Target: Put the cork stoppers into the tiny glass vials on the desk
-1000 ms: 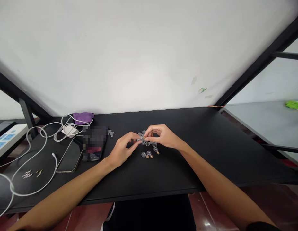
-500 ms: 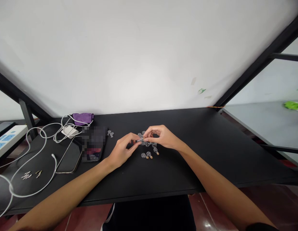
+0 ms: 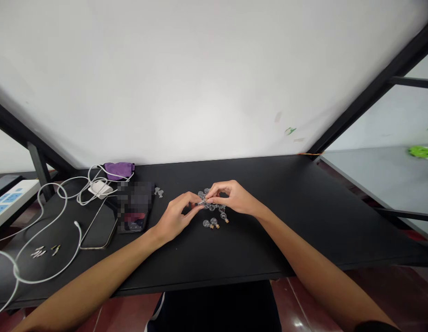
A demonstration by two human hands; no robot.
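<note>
The left hand [image 3: 174, 217] and right hand [image 3: 234, 198] are gripping a tiny glass bottle [image 3: 201, 202] between their fingertips, above loose cork-stoppered bottles [image 3: 210, 223] on the black counter [image 3: 255, 249].

- Legible text: none in view
- Smartphone [image 3: 135, 207]: face pixelated, unreadable
- Power strip [image 3: 13, 198]: no marking readable

My left hand [image 3: 174, 217] and my right hand [image 3: 234, 197] meeting at a tiny glass bottle [image 3: 201, 202], more cork-topped bottles [image 3: 210, 223] beside them on a black desk [image 3: 269, 230], white cable [image 3: 44, 272] off left
</note>
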